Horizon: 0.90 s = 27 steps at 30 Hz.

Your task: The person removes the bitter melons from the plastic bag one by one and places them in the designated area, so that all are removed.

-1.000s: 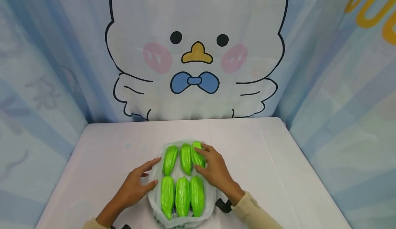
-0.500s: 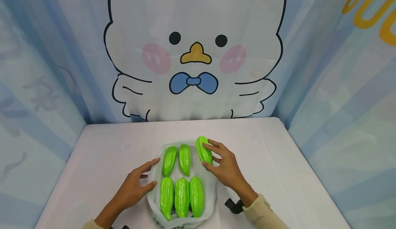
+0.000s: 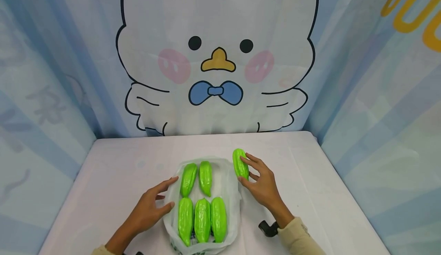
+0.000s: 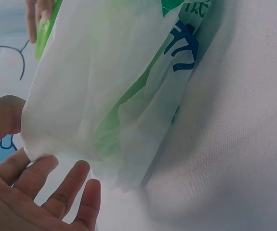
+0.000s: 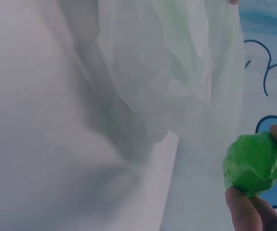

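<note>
One green vegetable (image 3: pixel 239 164), pinched by the right hand (image 3: pixel 263 186), has cleared the bag (image 3: pixel 233 205); the left hand (image 3: pixel 148 209) stays spread.

A white table (image 3: pixel 286 182) stands before a pale blue back curtain (image 3: pixel 103 94); on this is printed a white cartoon character (image 3: pixel 220 15) with black eyes (image 3: pixel 194 43), pink cheeks (image 3: pixel 173 66), yellow beak (image 3: pixel 218 62) and blue bow tie (image 3: pixel 215 90). The right curtain (image 3: pixel 386 132) bears yellow letters (image 3: pixel 407 27); the left curtain (image 3: pixel 38 144) shows faint stripes.
</note>
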{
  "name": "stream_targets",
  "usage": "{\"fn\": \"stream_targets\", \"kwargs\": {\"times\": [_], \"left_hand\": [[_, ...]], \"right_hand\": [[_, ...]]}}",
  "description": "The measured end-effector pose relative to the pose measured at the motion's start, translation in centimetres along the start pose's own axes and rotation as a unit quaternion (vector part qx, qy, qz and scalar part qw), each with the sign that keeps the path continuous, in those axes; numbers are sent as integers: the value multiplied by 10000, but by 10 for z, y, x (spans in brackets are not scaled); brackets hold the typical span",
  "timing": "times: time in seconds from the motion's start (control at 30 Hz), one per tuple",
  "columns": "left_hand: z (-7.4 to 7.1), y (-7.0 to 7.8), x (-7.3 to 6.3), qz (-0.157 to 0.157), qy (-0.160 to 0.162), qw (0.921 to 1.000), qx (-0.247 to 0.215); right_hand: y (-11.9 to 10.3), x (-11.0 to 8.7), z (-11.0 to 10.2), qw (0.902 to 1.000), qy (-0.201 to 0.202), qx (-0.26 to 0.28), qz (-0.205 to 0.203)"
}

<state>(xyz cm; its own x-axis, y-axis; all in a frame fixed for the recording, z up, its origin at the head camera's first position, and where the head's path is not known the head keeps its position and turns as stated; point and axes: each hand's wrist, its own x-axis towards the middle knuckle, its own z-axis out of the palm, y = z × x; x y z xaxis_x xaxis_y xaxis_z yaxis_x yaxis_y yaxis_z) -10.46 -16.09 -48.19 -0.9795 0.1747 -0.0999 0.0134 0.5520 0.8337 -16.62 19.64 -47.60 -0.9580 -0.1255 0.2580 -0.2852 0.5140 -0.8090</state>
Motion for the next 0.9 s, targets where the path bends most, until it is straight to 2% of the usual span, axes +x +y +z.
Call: {"fn": "stream_targets", "kwargs": {"times": [0.2, 0.5, 0.9], "left_hand": [[-2, 1, -1, 47, -20, 10000, -32], [-2, 2, -2, 14, -20, 10000, -29], [-1, 0, -3, -44, -85, 9999, -112]], "right_hand": [[16, 1, -2, 9996, 115, 55, 236], [34, 3, 3, 9976, 25, 58, 695], [46, 0, 7, 9934, -96, -309, 1098]]}}
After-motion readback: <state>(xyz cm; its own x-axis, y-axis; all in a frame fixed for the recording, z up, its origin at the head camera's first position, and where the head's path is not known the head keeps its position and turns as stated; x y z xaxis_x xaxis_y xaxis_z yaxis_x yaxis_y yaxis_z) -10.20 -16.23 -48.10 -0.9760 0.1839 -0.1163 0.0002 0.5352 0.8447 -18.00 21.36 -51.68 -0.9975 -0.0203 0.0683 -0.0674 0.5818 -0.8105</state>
